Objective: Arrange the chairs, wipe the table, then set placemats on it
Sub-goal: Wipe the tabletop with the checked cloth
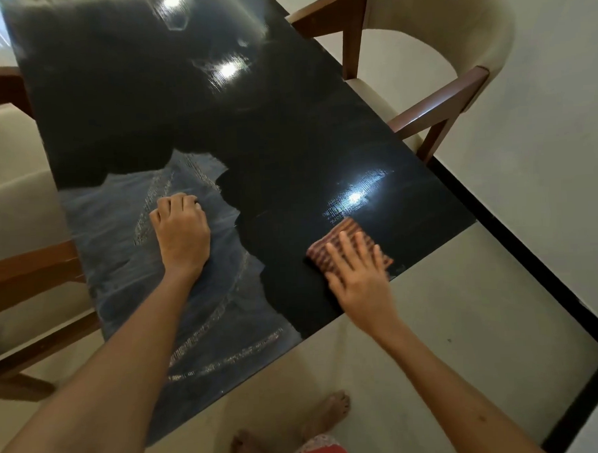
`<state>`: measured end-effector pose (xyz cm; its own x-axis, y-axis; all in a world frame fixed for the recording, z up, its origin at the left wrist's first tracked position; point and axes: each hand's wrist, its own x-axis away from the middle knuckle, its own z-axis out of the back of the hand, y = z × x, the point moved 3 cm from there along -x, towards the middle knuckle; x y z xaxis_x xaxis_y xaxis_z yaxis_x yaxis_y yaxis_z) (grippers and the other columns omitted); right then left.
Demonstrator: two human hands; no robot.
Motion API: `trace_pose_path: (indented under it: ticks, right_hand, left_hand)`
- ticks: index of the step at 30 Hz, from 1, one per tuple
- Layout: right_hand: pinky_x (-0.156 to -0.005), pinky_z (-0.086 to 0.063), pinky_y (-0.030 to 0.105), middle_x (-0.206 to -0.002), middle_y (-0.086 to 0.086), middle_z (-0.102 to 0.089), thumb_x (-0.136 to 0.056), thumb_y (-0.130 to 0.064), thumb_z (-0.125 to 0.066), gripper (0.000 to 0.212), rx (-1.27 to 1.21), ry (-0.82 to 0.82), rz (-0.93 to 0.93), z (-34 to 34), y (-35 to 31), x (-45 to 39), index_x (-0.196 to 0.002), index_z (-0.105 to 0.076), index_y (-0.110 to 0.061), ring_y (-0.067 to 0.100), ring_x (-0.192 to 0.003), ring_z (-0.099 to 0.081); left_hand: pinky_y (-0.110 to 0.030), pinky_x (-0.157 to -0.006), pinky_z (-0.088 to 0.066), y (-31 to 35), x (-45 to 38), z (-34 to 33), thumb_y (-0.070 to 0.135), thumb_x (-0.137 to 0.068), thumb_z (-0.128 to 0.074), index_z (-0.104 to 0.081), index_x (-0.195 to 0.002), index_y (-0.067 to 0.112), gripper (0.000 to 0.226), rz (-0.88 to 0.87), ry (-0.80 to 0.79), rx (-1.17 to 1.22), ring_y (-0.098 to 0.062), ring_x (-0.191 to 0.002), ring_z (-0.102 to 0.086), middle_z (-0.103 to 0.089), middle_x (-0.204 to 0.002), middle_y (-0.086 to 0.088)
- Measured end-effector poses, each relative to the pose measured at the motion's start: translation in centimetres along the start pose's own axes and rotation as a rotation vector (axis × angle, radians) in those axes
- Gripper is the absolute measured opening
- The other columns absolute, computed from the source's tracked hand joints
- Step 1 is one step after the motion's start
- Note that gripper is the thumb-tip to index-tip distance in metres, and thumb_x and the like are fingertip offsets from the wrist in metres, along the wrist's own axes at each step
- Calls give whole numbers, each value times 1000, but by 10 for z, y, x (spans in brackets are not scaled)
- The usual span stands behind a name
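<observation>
1. The right hand's fingers lie straight and spread across a striped reddish cloth, pinching nothing — a flat press, which I judge suits wiping because it keeps the whole cloth down on the glossy surface.
2. The cloth sits on the dark tabletop close to its near right corner, just inside the edge, so the stroke seems to be working the border of that corner.
3. The right hand is palm-down with the heel at the tabletop edge; its wrist and forearm run back toward the body over the pale floor.
4. The left hand's fingers are curled under, knuckles to the surface, holding nothing — most likely a brace that steadies the person leaning over.
5. The left hand rests on the tabletop well apart from the cloth, with its forearm stretched long and straight across the near edge.
6. A chair with a cream back and brown wooden arms stands tucked against the far right side; parts of another chair show at the left.
7. No placemats are in view, so I judge the wiping step to be under way and the placemat step not yet begun.
</observation>
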<state>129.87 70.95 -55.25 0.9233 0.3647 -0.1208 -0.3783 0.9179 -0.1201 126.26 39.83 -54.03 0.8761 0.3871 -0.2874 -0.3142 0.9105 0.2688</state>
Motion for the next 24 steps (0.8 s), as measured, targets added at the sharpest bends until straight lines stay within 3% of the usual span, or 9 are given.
trace_pose_path:
  ticks: [5, 10, 19, 24]
  right_hand:
    - [-115, -19, 56, -153, 11, -35, -94, -47, -28, 58, -15, -59, -198, 8, 61, -14, -143, -44, -20, 35, -144, -23]
    - [-117, -11, 56, -155, 12, -29, -95, -49, -20, 62, -56, -30, -309, 5, 48, -4, -145, -41, -17, 36, -146, -15]
    - [-114, -13, 53, -151, 12, -36, -95, -41, -40, 53, -133, 18, -37, -5, -91, 59, -141, -48, -17, 30, -145, -18]
    - [-112, -25, 55, -146, 13, -45, -94, -38, -40, 51, -104, -4, -6, -9, -136, 47, -138, -52, -16, 34, -138, -36]
  left_hand:
    - [-46, -90, -36, 1, 1, 0, 17, -98, -36, -58, -111, 2, 30, 0, -5, -9, -35, -108, -47, -58, -114, -17]
    - [-46, -90, -36, 1, 0, 0, 19, -98, -34, -58, -111, 3, 32, 2, -13, -12, -34, -107, -47, -57, -114, -16]
    - [-45, -88, -37, -2, 0, -1, 19, -98, -33, -58, -110, 3, 32, -7, -34, -35, -33, -103, -48, -57, -110, -16]
    - [-44, -88, -37, -13, 12, 14, 18, -97, -39, -60, -107, 10, 24, -64, -34, -28, -29, -102, -50, -59, -109, -10]
